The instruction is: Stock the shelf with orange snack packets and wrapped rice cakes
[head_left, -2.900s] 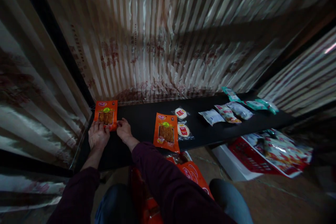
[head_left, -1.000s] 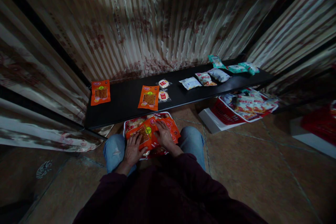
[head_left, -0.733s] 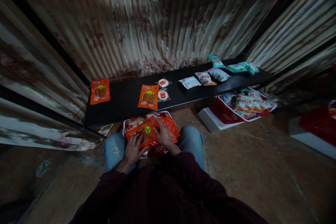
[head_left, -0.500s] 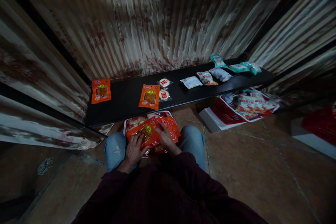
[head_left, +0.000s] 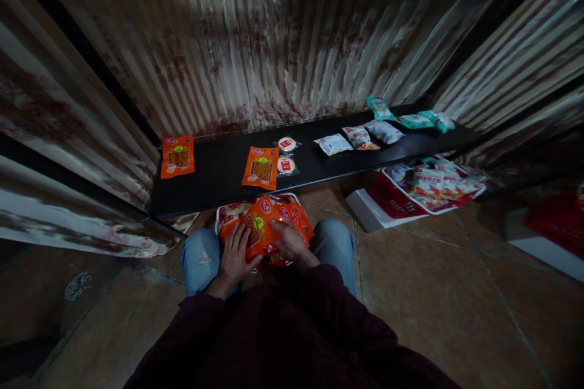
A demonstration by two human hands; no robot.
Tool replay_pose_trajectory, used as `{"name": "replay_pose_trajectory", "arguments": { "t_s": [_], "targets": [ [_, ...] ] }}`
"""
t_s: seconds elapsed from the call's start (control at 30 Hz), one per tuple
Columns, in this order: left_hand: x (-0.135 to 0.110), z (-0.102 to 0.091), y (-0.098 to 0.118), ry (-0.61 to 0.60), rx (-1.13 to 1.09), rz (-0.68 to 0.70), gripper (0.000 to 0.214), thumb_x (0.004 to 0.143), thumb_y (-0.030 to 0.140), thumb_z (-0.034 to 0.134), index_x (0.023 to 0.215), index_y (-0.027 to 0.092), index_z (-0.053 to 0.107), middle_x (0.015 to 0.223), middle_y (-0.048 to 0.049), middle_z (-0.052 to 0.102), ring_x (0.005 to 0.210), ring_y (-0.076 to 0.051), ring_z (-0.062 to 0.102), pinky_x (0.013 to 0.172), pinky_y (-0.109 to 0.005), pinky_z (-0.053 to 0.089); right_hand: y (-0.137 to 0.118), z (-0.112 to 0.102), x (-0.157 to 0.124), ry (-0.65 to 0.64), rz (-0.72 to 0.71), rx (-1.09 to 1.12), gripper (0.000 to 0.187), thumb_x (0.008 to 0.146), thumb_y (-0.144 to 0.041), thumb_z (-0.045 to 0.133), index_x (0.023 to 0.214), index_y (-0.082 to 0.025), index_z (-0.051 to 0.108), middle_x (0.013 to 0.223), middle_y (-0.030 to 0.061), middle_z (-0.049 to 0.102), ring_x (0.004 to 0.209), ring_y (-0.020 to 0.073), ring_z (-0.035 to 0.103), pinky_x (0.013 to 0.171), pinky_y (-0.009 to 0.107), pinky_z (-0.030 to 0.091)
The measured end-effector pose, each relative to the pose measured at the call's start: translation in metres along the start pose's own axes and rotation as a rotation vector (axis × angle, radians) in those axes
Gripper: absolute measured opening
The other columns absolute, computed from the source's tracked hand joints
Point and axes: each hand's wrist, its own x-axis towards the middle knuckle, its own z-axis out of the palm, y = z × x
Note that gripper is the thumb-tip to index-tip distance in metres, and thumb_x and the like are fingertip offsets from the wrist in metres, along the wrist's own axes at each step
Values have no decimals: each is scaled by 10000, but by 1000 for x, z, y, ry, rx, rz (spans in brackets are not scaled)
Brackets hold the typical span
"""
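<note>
An orange snack packet (head_left: 260,225) lies tilted on top of several like packets in a red-and-white basket (head_left: 295,199) between my knees. My left hand (head_left: 235,255) rests on the left side of the top packet, its fingers extended and slightly apart. On the other side my right hand (head_left: 291,241) has its fingers curled on the packet's right edge; the thumb is partly hidden. More orange packets (head_left: 301,219) fan out to the right beneath that hand. Round clear-wrapped snacks (head_left: 232,209) show at the basket's back left.
Ahead runs a low black shelf (head_left: 214,176). It bears two orange packets (head_left: 177,157), two round wrapped snacks (head_left: 286,165), white packets (head_left: 333,144) and green packets (head_left: 415,121). A second red basket (head_left: 396,197) of snacks stands right, beside the shelf's front edge.
The top orange packet has turned more upright, its upper end now raised toward the shelf. My right hand's fingers have curled in at its edge; my left hand has hardly moved.
</note>
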Motion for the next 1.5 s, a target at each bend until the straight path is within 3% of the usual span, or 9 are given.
{"name": "replay_pose_trajectory", "arguments": {
  "t_s": [0.13,0.37,0.57,0.7,0.87,1.0,1.17,1.3,1.5],
  "targets": [
    [-2,3,1,13,-23,-24,675,847,350,491,1437,129,247,1456,-190,357,1375,-304,285,1081,-503,314,-10,2,-1,-14,150,114,302,604,-314,731,834,-211,566,844,58,696,773,240,692,629,362,582],
    [-7,6,-4,12,-89,-69,606,851,151,384,1439,113,244,1467,-165,362,1369,-246,311,1092,-442,338,-20,9,-5,-64,214,167,357,580,-289,756,870,-217,561,849,22,692,779,207,687,639,322,571],
    [-1,-1,-5,27,-246,-154,527,888,219,348,1410,141,337,1412,-131,458,1317,-217,405,1095,-418,353,-21,12,-8,-90,50,-67,385,721,-491,657,999,-229,608,1021,59,696,1009,233,644,783,348,545],
    [8,-13,6,32,-460,-288,477,905,325,358,1345,166,447,1377,-114,502,1294,-218,438,1113,-421,325,-26,17,-10,-142,-1,-139,533,839,-621,428,1148,-221,598,1190,76,645,1169,238,559,934,378,479],
    [22,-33,26,138,-819,-648,485,848,464,487,1197,140,582,1239,-136,610,1216,-263,513,1091,-424,339,-34,22,-13,-241,-52,-74,683,891,-652,197,1272,-197,534,1372,73,514,1283,199,457,1080,382,342],
    [33,-46,32,161,-1092,-843,473,776,500,593,1087,147,645,1146,-119,662,1134,-262,573,1048,-402,381,-28,21,-13,-234,-60,-48,638,847,-669,357,1186,-187,603,1342,87,543,1277,209,463,1112,394,298],
    [38,-53,34,204,-1363,-965,501,716,500,660,1049,126,650,1046,-118,700,1025,-260,636,934,-392,476,-14,15,-8,-208,-83,-108,609,822,-656,420,1160,-189,617,1347,87,538,1289,222,451,1110,415,302],
    [40,-57,35,219,-1488,-1097,467,699,454,684,1034,131,636,937,-101,723,901,-260,682,805,-397,538,-10,10,-7,-201,-111,-171,538,763,-587,568,1132,-199,631,1338,84,549,1279,218,461,1111,392,306],
    [44,-63,37,205,-1580,-1144,434,743,369,647,1101,129,594,958,-96,718,891,-251,685,772,-389,555,-8,12,-13,-162,-52,-104,508,691,-507,657,1113,-226,622,1223,79,626,1170,253,551,980,433,452]
  ]
}}
